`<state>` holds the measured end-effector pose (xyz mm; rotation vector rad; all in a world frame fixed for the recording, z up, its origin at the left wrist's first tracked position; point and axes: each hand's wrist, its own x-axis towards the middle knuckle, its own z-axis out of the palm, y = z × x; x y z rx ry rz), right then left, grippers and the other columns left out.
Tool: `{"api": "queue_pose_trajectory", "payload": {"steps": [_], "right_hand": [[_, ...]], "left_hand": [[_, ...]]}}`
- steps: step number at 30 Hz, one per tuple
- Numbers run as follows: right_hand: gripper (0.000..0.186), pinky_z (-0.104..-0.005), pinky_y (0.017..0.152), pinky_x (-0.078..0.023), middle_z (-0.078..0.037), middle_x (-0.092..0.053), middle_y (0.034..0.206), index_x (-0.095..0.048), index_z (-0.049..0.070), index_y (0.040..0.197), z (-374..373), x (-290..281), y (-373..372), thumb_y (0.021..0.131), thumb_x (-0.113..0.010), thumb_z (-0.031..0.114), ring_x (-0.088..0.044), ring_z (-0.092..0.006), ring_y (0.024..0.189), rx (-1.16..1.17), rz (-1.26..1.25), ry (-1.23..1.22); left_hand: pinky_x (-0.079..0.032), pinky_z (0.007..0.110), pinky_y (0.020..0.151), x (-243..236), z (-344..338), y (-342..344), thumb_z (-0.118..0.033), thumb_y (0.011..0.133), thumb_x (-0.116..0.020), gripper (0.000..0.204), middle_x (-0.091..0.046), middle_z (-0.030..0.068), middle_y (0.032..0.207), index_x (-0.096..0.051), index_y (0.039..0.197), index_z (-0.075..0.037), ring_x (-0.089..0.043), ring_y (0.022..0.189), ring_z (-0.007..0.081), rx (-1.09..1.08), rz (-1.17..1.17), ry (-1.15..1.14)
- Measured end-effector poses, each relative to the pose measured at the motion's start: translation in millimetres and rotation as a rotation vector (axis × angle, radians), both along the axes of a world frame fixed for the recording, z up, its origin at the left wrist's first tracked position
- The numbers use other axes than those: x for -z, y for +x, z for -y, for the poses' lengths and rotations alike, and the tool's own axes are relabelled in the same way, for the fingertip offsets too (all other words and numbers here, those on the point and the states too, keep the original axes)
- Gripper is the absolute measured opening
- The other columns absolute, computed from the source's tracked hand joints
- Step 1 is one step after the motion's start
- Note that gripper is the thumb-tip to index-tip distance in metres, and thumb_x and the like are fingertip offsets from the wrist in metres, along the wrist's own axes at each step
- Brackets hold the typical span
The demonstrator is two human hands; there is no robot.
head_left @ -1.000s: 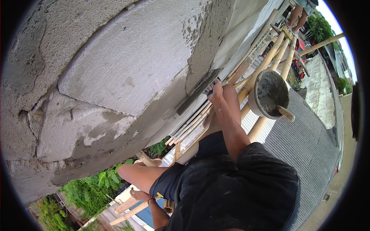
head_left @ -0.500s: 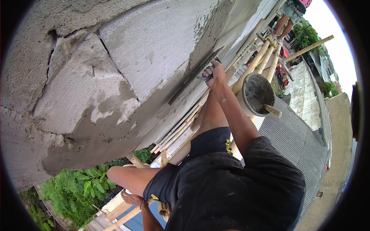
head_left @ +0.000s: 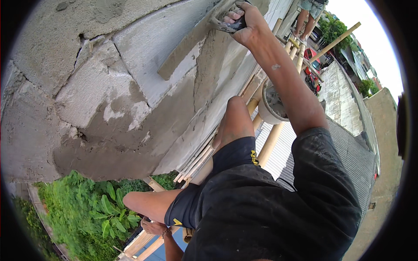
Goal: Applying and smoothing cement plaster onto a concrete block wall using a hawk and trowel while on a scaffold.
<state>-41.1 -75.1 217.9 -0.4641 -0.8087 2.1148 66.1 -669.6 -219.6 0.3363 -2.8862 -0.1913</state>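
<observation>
My right hand (head_left: 244, 24) is closed round the handle of a long, flat plastering trowel (head_left: 185, 52). The blade lies against or very close to the block wall (head_left: 148, 43), over pale blocks and wet grey mortar (head_left: 126, 148). Smeared mortar coats the fingers and handle. My left hand (head_left: 153, 227) is low beside my thigh, near the wooden poles (head_left: 146, 245); its fingers are partly hidden, and their grip is unclear. Behind my right forearm stands a bucket (head_left: 272, 104) with grey mortar inside, partly covered by the arm.
Bamboo poles (head_left: 270, 143) form the scaffold along the wall. Another person's legs (head_left: 305, 21) stand at its far end. Below are a corrugated roof (head_left: 348, 143) and green plants (head_left: 78, 209). A loose pole (head_left: 337, 41) juts out at the upper right.
My right hand has moved the trowel up and farther over the wall. That forearm now covers part of the bucket, and the scoop handle in it is out of sight. My left hand stays low.
</observation>
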Motion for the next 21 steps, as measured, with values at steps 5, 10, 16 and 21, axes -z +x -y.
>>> {"api": "queue_pose_trajectory", "payload": {"steps": [5, 10, 16, 21], "right_hand": [[0.019, -0.0323, 0.048, -0.041, -0.004, -0.045, 0.062, -0.043, 0.007, 0.074, -37, -15, 17, 0.089, -0.037, 0.017, -0.045, -0.0168, 0.051, -0.359, -0.354, 0.139], [0.028, -0.0382, 0.066, -0.049, -0.011, -0.058, 0.086, -0.052, 0.004, 0.096, 12, -5, 50, 0.089, -0.036, 0.026, -0.057, -0.0222, 0.075, -0.159, -0.335, 0.105], [0.032, -0.0383, 0.08, -0.046, -0.011, -0.057, 0.099, -0.052, 0.005, 0.105, -17, 187, 79, 0.088, -0.037, 0.027, -0.056, -0.0251, 0.089, 0.071, -0.129, -0.167], [0.019, -0.0289, 0.054, -0.041, 0.001, -0.051, 0.067, -0.052, 0.011, 0.082, 10, 368, 73, 0.086, -0.036, 0.021, -0.047, -0.0133, 0.057, -0.069, 0.031, -0.34]], "left_hand": [[-0.032, 0.04, 0.084, -3, -5, -1, -0.04, 0.081, -0.044, 0.038, -0.048, 0.0087, 0.104, -0.051, 0.1, -0.008, -0.044, 0.102, 0.0263, 0.004, 0.0, 0.013], [-0.033, 0.041, 0.083, 5, 4, 2, -0.046, 0.082, -0.04, 0.045, -0.05, 0.0087, 0.103, -0.051, 0.1, -0.007, -0.045, 0.1, 0.0269, -0.008, 0.018, -0.01], [-0.034, 0.042, 0.082, 11, 4, -3, -0.047, 0.083, -0.037, 0.046, -0.051, 0.0095, 0.103, -0.052, 0.099, -0.006, -0.046, 0.1, 0.0275, 0.038, -0.034, -0.022], [-0.034, 0.041, 0.085, 19, 8, -2, -0.041, 0.082, -0.043, 0.04, -0.051, 0.0114, 0.102, -0.053, 0.099, -0.006, -0.046, 0.102, 0.0277, 0.031, 0.015, 0.014]]}}
